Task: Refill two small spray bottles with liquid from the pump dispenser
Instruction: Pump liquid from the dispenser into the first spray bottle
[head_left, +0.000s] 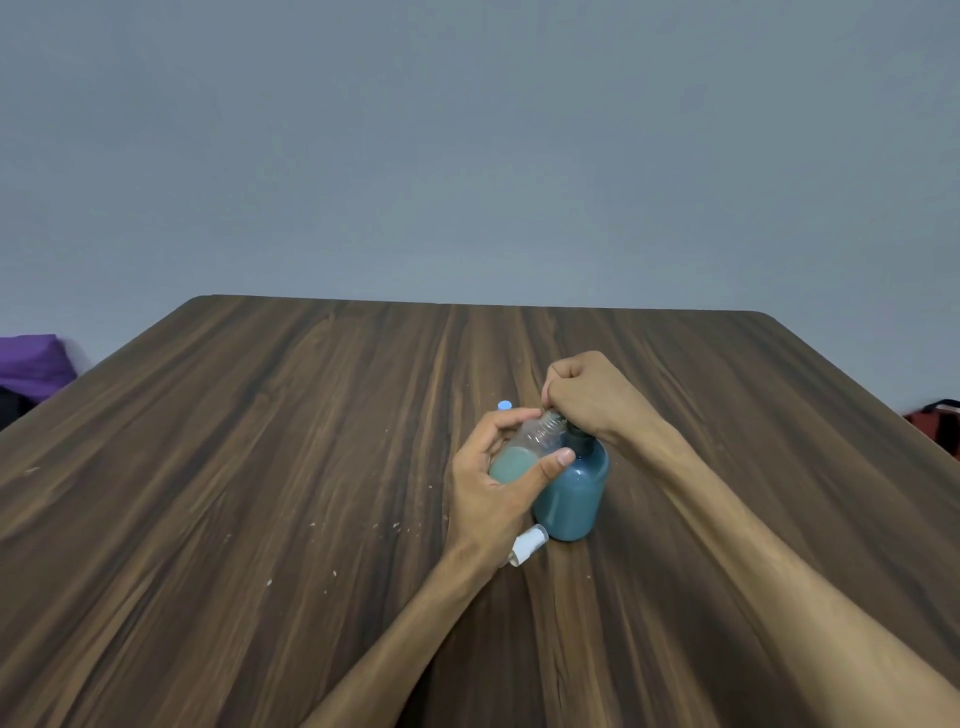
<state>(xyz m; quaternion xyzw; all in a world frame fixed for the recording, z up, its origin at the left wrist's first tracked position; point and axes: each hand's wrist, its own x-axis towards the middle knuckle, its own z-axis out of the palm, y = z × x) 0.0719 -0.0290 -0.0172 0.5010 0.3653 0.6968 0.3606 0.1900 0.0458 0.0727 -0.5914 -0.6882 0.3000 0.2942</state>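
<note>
left hand grips spray bottle | pump dispenser mid-table

Two hands are seen: the left hand and the right hand. One small clear spray bottle is counted, and one blue pump dispenser at its 4 o'clock. One white spray cap is counted at 6 o'clock, and one pale blue cap at 11 o'clock. One wooden table is seen.

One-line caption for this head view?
Left hand tilts small spray bottle at pump dispenser; right hand grips pump.
</note>
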